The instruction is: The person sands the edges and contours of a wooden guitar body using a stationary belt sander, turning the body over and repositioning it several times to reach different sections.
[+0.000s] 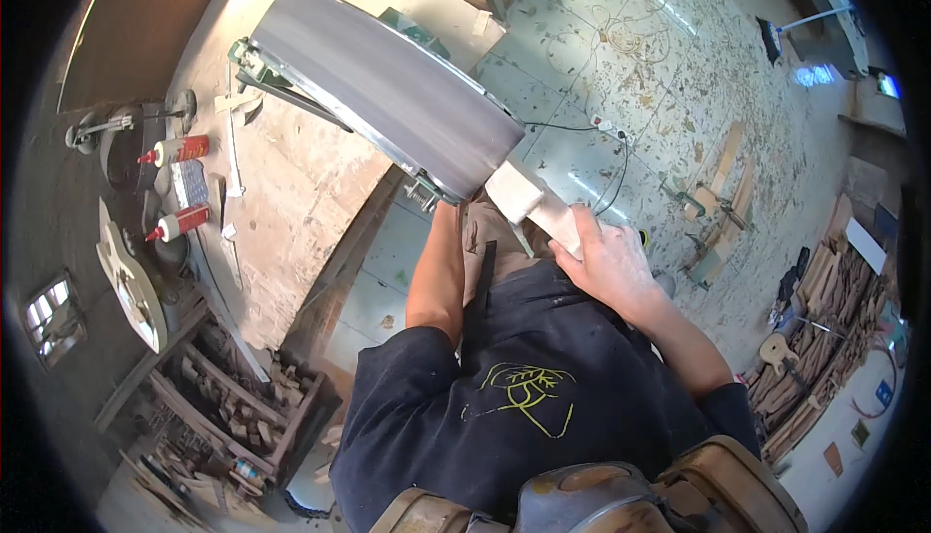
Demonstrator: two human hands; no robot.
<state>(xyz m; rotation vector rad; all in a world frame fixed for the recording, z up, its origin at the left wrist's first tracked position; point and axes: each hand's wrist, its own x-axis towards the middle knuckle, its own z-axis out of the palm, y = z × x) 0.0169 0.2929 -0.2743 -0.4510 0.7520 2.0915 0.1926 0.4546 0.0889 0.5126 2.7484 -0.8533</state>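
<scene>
My right hand [611, 259] is closed around the narrower part of a pale wooden piece [516, 192], which has a blocky, wider end. That blocky end touches or nearly touches the near end of a belt sander [388, 87] with a wide grey belt; I cannot tell whether they are in contact. White dust coats the back of my right hand. My left forearm [434, 276] reaches up to the sander's near end, where the machine and the wood hide my left hand and its fingers.
The sander stands on a dusty wooden bench [291, 174]. Two red-and-white glue bottles [181, 151] lie at its left, near a guitar-shaped board [131, 276]. A power strip [613, 130] and clamped wooden strips [722, 203] lie on the debris-strewn floor. Scrap wood [824, 339] is stacked at right.
</scene>
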